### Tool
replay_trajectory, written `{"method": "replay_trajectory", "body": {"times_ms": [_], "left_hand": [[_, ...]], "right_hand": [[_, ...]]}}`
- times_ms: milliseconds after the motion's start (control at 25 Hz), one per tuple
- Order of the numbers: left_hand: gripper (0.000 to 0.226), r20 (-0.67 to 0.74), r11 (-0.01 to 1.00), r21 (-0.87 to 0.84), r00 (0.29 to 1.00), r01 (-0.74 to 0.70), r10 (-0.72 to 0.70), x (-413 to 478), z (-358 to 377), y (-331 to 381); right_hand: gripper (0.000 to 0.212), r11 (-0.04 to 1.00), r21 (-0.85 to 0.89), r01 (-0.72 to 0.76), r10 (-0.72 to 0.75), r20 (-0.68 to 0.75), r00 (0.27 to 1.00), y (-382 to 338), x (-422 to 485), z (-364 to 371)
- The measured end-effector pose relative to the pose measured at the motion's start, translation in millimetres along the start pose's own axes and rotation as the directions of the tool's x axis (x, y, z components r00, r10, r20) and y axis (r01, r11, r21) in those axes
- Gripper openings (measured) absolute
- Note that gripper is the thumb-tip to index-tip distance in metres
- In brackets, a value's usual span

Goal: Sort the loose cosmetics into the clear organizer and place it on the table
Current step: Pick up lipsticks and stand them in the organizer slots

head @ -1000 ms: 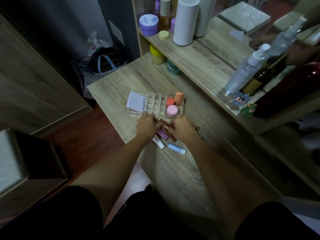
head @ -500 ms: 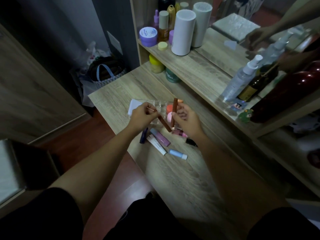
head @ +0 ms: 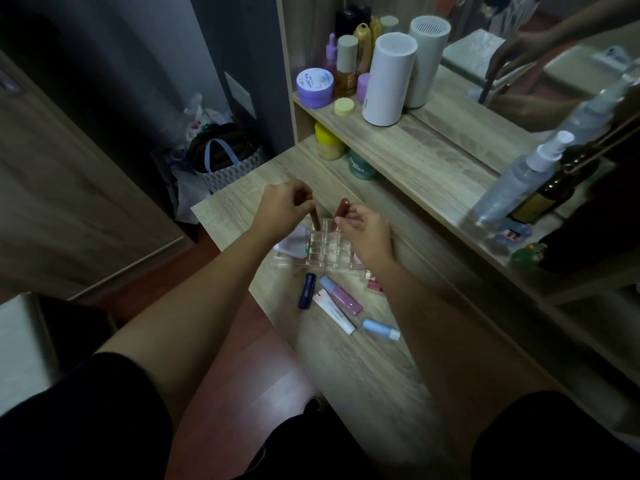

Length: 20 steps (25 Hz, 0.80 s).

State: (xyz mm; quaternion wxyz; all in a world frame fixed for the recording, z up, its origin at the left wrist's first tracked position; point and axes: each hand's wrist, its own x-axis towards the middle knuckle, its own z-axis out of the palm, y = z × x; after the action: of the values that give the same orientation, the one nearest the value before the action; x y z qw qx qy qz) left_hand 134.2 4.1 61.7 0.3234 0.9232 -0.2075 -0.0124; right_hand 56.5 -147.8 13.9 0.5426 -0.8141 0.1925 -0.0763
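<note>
Left hand and right hand each pinch a brown tube above the clear organizer; bench lies bare toward six o'clock.

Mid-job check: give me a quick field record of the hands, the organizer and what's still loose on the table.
left hand: holds a brown tube upright over the organizer
right hand: holds a second brown tube, tilted, over the organizer
clear organizer: on the table, visible grid cells look empty
still loose: dark blue tube, mauve tube, white tube, light blue tube
partly hidden: pink item by right wrist
</note>
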Motion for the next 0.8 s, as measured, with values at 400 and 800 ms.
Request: {"method": "replay_trajectory", "body": {"times_ms": [400, 800], "left_hand": [[0.019, 0.158, 0.997, -0.077, 0.987, -0.013, 0.025, 4.4, 20.5, -16.1], [0.018, 0.221, 0.999, -0.046, 0.975, -0.012, 0.022, 7.6, 23.5, -20.3]], "right_hand": [[0.027, 0.979, -0.205, 0.000, 0.027, 0.126, 0.992, 14.4, 18.7, 18.4], [0.028, 0.962, -0.271, 0.021, 0.019, 0.146, 0.989, 13.0, 22.9, 13.1]]}}
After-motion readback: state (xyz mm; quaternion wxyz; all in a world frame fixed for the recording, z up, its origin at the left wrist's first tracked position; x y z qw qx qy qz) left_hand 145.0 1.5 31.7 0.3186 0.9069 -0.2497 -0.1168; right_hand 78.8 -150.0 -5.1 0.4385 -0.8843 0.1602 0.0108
